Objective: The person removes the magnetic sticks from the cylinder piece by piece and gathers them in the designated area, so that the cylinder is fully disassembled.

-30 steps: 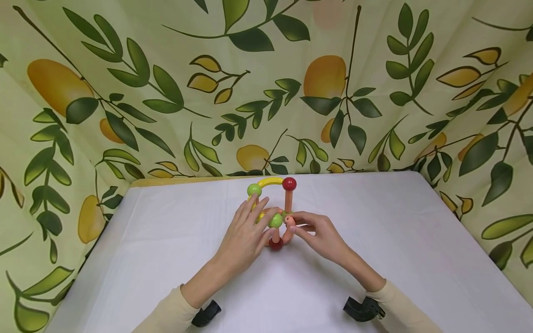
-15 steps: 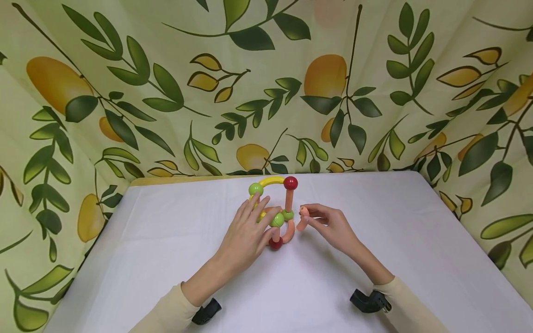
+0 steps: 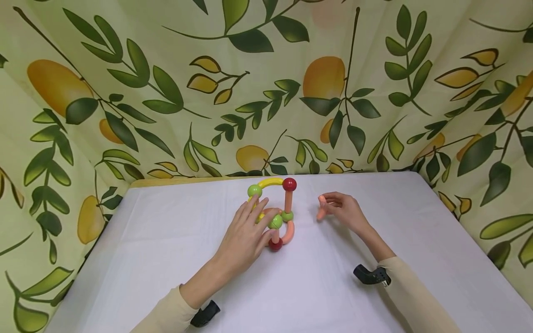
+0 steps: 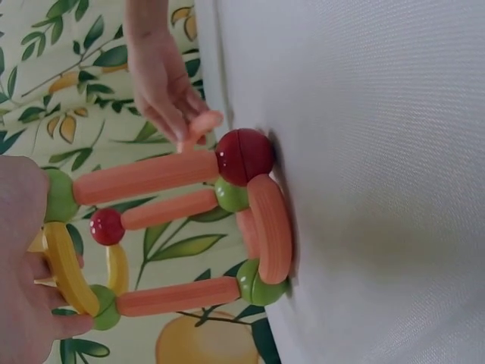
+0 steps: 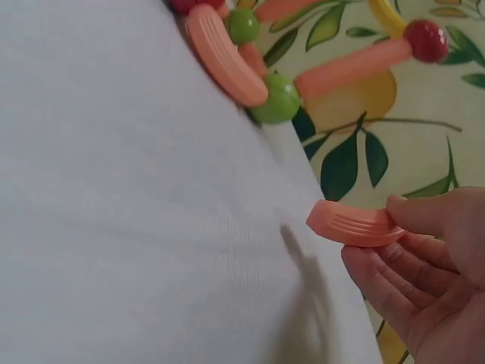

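Thumb (image 5: 417, 214) and fingers (image 5: 375, 284) of the right hand (image 3: 344, 210) pinch a short, curved salmon-coloured stick (image 5: 356, 224), right of centre in the head view and apart from the ball-and-stick construction (image 3: 275, 222). The left hand (image 3: 243, 236), its fingers nearly straight and spread, rests on that construction near mid-picture, hiding part of its left side. Hollow in shape, the construction stands on the white tablecloth (image 3: 308, 286): red balls (image 3: 289, 184) and green balls (image 3: 255, 190) joined by straight salmon bars (image 3: 288, 201), with a curved yellow bar (image 3: 272, 181) at the top and a curved salmon bar (image 3: 290, 232) at its lower right. Black wrist mounts (image 3: 372, 275) jut by both sleeves (image 3: 416, 296), low in the picture. A leaf-and-fruit curtain (image 3: 266, 92) fills the upper half.
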The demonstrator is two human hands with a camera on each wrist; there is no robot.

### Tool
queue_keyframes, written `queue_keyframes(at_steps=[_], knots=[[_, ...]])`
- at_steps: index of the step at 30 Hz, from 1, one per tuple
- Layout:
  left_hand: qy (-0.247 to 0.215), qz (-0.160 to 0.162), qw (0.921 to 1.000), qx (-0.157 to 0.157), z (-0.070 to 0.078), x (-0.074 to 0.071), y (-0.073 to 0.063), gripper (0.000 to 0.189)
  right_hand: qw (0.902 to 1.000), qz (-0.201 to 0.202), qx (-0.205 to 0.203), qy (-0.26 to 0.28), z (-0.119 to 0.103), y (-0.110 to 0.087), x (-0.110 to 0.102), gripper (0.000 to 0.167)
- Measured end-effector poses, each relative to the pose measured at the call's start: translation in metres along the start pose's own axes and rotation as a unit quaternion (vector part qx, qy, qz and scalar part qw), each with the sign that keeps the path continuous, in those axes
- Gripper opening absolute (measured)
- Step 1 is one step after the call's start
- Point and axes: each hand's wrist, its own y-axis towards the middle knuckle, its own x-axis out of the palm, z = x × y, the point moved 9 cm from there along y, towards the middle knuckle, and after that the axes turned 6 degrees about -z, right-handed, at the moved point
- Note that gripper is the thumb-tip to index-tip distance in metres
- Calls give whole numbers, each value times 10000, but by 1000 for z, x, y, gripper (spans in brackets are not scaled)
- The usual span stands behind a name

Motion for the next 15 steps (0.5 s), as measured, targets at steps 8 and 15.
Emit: queue_keyframes(at_steps=[8,15], knots=[[-85,33,9999,-60,-1,0,0,43,9992,36,239,-317,17,15,-2,43],[-98,32,9999,-75,-2,0,0,44,9981,34,359,-497,23,25,-1,39]])
